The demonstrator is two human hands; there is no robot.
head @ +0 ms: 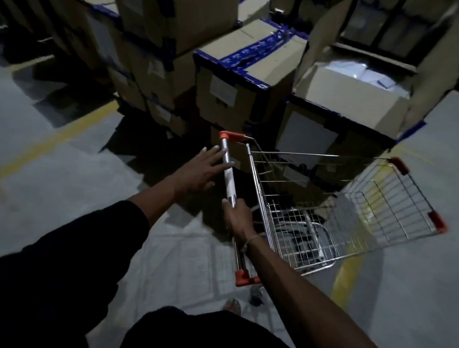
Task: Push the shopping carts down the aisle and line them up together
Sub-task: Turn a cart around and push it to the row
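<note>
The silver wire shopping cart with orange corner caps [327,211] stands on the grey concrete floor [50,164], angled beside stacked brown cardboard boxes with blue tape [241,76]. The right hand [238,219] grips its metal handle bar [229,173]; the left hand [202,169] lies spread against it. Best to wrap both hands, then swing the cart clear of the boxes along the yellow floor line [348,270]. The room is dim; only 1 cart shows.
</note>
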